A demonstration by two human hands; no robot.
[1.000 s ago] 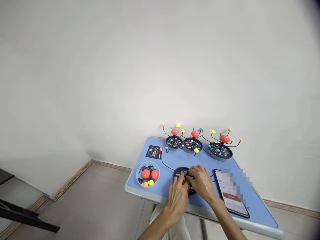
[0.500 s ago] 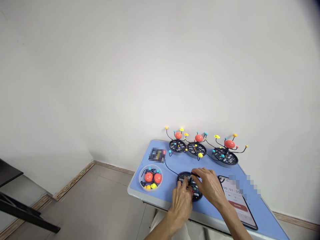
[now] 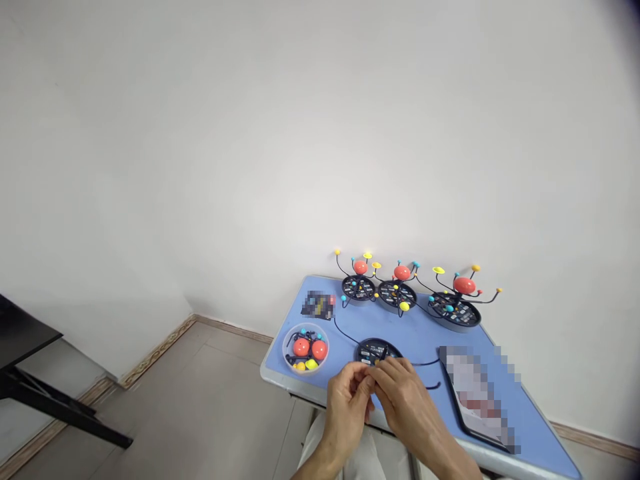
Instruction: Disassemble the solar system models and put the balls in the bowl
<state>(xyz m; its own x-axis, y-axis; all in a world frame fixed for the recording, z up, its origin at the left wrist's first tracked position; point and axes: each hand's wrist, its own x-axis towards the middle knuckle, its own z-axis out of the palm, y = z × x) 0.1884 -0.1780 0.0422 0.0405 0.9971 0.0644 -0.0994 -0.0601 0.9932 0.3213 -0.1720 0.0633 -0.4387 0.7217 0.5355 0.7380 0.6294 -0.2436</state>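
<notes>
A round black base printed with small labels lies near the front of the table, partly covered by my hands. Black curved rods stretch out from it to the left and the right. My left hand is closed, its thumb and fingers pinched together in front of the base. Against it, fingertips touching, my right hand is also closed, with its fingers bent over the left ones. Whatever lies between the fingertips is hidden.
Three planet models with red balls stand along the back. On the left are a clear tub of balls and rods and a blurred dark packet. A tablet lies at the right. The blue table's front edge is close.
Both hands have lifted off the base and come together nearer the front edge. More of the base and the rods on its right now show. The view has shifted slightly.
</notes>
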